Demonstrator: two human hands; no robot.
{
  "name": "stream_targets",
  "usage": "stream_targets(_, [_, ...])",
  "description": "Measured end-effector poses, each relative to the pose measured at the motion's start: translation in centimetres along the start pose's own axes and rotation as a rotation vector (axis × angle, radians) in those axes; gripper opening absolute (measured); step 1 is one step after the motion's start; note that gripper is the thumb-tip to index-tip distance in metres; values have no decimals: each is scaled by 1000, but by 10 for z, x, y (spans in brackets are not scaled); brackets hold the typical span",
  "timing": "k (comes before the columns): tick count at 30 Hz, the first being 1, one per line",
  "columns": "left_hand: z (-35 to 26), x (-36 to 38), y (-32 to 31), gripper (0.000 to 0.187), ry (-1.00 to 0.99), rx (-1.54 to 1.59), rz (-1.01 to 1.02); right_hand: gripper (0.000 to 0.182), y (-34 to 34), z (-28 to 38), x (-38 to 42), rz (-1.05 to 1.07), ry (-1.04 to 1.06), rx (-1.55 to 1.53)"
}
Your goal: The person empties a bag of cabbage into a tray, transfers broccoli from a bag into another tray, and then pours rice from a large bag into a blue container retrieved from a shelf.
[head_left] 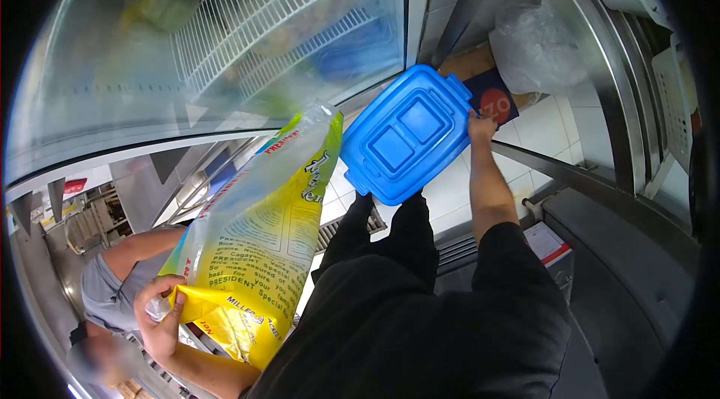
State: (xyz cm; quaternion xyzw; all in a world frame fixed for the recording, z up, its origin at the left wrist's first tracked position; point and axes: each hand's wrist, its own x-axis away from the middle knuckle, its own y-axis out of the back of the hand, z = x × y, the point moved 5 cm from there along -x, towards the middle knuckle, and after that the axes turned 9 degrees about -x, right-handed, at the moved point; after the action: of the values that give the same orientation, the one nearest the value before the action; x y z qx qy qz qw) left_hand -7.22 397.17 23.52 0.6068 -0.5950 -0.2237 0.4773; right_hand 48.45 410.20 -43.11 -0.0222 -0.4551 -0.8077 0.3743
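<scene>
My left hand (161,316) is closed on a corner of a yellow printed plastic rice sack (259,256), with a bit of crumpled clear plastic at the fingers. The sack slants up towards the glass door, its clear upper end near the blue lid. My right hand (481,129) grips the right edge of a blue plastic lid (409,133) with handle-like ends, held in front of my legs. Whether a box is under the lid is hidden.
A glass-doored fridge (135,76) with white wire shelves (277,5) stands ahead. To the right are a metal rack (626,99), a dark box (491,95) and a clear plastic bag (536,43). Another person in a grey shirt (109,290) is at the left.
</scene>
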Motion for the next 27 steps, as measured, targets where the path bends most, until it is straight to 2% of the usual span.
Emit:
stream_targets(2, [3, 2, 1, 18, 4, -30, 0, 54, 13, 35, 41, -145, 75, 148])
stream_targets(4, [6, -1, 1, 18, 4, -41, -9, 52, 14, 54, 64, -239, 220, 146])
stream_targets(5, [7, -1, -1, 17, 7, -36, -15, 53, 11, 68, 80, -304, 446, 169])
stream_targets(9, [25, 0, 1, 15, 8, 1, -12, 55, -41, 107, 175, 58, 784, 136])
stream_targets(12, [29, 1, 0, 15, -17, -35, -7, 55, -70, 101, 199, 195, 755, 75])
stream_targets(13, [35, 1, -1, 15, -27, -58, -6, 55, -80, 92, 179, 121, 644, 78])
stream_targets(15, [54, 5, 1, 14, -54, -102, 5, 57, -79, 103, 123, -3, 707, 48])
stream_targets(17, [71, 10, 0, 15, -13, -43, -33, 58, -58, 123, 62, -39, 579, 149])
stream_targets(19, [83, 19, -3, 18, 33, 10, -89, 58, -66, 112, -10, 27, 484, 245])
stream_targets(22, [89, 23, -1, 21, 43, -53, -150, 68, -81, 93, -81, 371, 235, 213])
stream_targets(25, [81, 21, -3, 20, 75, -18, -145, 79, -72, 90, -73, 597, 194, 252])
stream_targets(27, [86, 20, 0, 20, 98, -50, -109, 77, -58, 86, -52, 477, 164, 324])
